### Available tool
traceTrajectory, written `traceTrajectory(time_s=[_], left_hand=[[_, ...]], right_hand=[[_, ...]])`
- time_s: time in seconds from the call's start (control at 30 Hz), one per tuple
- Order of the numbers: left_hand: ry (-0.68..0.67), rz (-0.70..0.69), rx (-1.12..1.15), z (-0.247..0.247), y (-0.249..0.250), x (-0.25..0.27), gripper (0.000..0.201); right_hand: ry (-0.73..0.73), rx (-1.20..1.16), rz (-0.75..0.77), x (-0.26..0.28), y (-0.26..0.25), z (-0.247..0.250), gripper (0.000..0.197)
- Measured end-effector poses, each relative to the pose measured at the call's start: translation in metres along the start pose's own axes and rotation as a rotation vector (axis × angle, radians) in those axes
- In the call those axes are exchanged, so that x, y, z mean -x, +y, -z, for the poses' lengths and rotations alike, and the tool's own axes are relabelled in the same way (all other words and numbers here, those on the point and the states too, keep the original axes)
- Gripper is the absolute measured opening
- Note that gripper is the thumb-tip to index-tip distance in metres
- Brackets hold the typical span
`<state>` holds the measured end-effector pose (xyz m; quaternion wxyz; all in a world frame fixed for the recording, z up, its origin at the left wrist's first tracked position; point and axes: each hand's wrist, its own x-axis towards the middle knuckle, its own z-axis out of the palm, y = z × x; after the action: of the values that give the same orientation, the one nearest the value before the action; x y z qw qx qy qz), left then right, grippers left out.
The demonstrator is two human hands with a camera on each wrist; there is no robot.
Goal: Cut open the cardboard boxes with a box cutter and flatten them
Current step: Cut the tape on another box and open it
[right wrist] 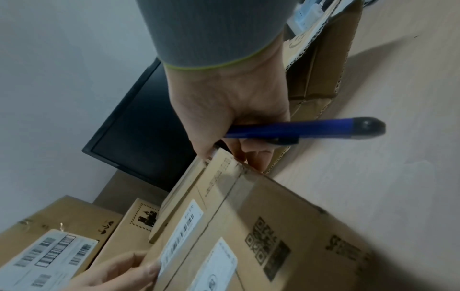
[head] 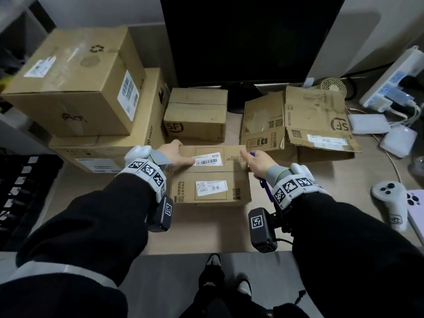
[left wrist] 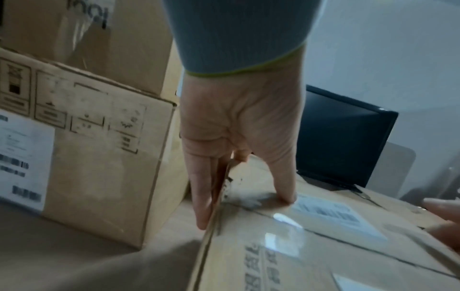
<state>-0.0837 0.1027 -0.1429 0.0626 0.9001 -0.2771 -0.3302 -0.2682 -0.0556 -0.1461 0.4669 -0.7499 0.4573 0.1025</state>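
Gripping the box in front (head: 210,177) on the bench (head: 206,228), both hands work at its far corners: left hand (head: 174,152) w/ thumb on top and fingers (left wrist: 204,193) straight down the side, right hand (head: 257,161) w/ fingers clamped on the blue box cutter (right wrist: 298,129) while touching the far right corner. Tape looks uncut, far flap maybe lifting. One flattened box (head: 298,125) lies right of it; approx. 3 sealed boxes (head: 196,113) wait behind and left. Roughly early-mid task.
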Motion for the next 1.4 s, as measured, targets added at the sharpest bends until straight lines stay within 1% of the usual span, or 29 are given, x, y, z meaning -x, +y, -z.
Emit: traceTrajectory(time_s=[0.13, 0.23, 0.3, 0.37, 0.47, 0.53, 0.6, 0.67, 0.73, 0.8, 0.87, 0.93, 0.97, 1.1, 1.17, 1.23, 1.3, 1.4], left_hand=[[-0.063, 0.026, -0.033, -0.001, -0.009, -0.016, 0.078], [-0.069, -0.035, -0.105, 0.003, -0.002, -0.027, 0.082], [-0.022, -0.072, -0.154, 0.001, 0.014, -0.033, 0.077], [0.026, -0.141, -0.187, -0.009, 0.036, -0.037, 0.069], [0.003, -0.268, -0.253, -0.029, 0.075, -0.034, 0.065], [-0.024, -0.301, -0.296, -0.044, 0.093, -0.029, 0.065], [-0.033, -0.308, -0.323, -0.058, 0.104, -0.026, 0.070], [-0.001, -0.314, -0.339, -0.067, 0.107, -0.026, 0.074], [0.044, -0.329, -0.329, -0.070, 0.103, -0.028, 0.071], [0.067, -0.351, -0.326, -0.071, 0.103, -0.029, 0.065], [0.072, -0.352, -0.306, -0.070, 0.103, -0.031, 0.053], [0.056, -0.341, -0.263, -0.066, 0.105, -0.034, 0.041], [0.042, -0.336, -0.248, -0.064, 0.106, -0.035, 0.038], [0.027, -0.321, -0.231, -0.064, 0.107, -0.035, 0.037], [0.042, -0.317, -0.231, -0.066, 0.107, -0.033, 0.035], [0.047, -0.309, -0.223, -0.066, 0.107, -0.033, 0.035], [0.040, -0.302, -0.207, -0.066, 0.107, -0.033, 0.036], [0.038, -0.300, -0.190, -0.067, 0.107, -0.034, 0.036]], right_hand=[[-0.011, -0.035, -0.014, -0.013, 0.003, -0.005, 0.038], [0.007, -0.147, -0.049, -0.020, 0.008, 0.000, 0.039], [0.030, -0.216, -0.057, -0.024, 0.012, 0.003, 0.040], [0.063, -0.205, -0.075, -0.025, 0.016, 0.006, 0.039], [0.091, -0.141, -0.133, -0.023, 0.022, 0.011, 0.048], [0.025, -0.197, -0.161, -0.023, 0.026, 0.012, 0.047], [-0.068, -0.299, -0.203, -0.023, 0.032, 0.012, 0.039], [-0.122, -0.430, -0.235, -0.023, 0.036, 0.013, 0.025], [-0.144, -0.478, -0.234, -0.023, 0.038, 0.011, 0.024], [-0.187, -0.435, -0.207, -0.021, 0.038, 0.010, 0.026], [-0.234, -0.367, -0.146, -0.018, 0.036, 0.007, 0.022], [-0.249, -0.304, -0.075, -0.016, 0.033, 0.004, 0.018], [-0.241, -0.277, -0.043, -0.016, 0.033, 0.004, 0.017], [-0.202, -0.163, 0.034, -0.014, 0.031, 0.004, 0.016], [-0.187, -0.115, 0.052, -0.013, 0.030, 0.006, 0.020], [-0.180, -0.080, 0.053, -0.011, 0.027, 0.007, 0.022], [-0.166, -0.053, 0.046, -0.009, 0.024, 0.008, 0.020], [-0.077, -0.072, 0.043, -0.008, 0.021, 0.006, 0.021]])
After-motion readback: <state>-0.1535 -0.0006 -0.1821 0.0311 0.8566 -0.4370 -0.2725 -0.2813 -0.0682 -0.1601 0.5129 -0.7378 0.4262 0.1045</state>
